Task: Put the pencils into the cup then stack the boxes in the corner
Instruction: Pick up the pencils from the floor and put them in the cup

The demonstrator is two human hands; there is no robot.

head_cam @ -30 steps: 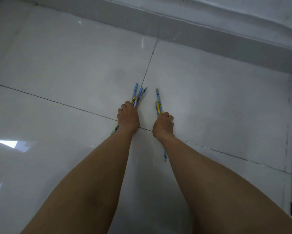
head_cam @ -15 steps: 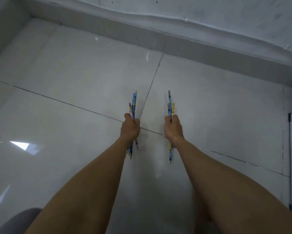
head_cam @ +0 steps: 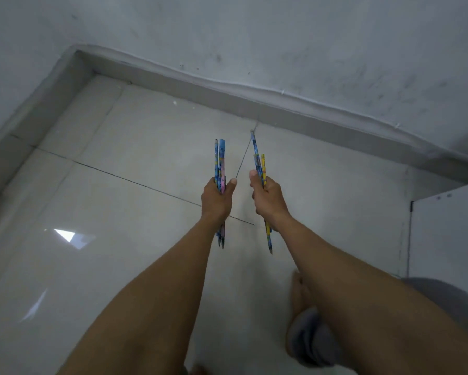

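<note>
My left hand [head_cam: 218, 197] is closed around a bunch of blue and pink patterned pencils [head_cam: 220, 161], held upright above the floor, tips pointing down below my fist. My right hand [head_cam: 268, 197] grips a second bunch of blue and yellow pencils [head_cam: 258, 161], tilted slightly left at the top. The two hands are side by side, a short gap apart. No cup and no boxes are in view.
Glossy pale floor tiles [head_cam: 119, 212] run to a grey skirting [head_cam: 227, 98] and a scuffed white wall. The room corner [head_cam: 77, 54] is at the upper left. A white panel [head_cam: 449, 234] stands at the right edge. My feet [head_cam: 298, 290] show below.
Both hands have lifted the pencils off the floor and risen higher. The view has tilted up and the room corner has come into sight.
</note>
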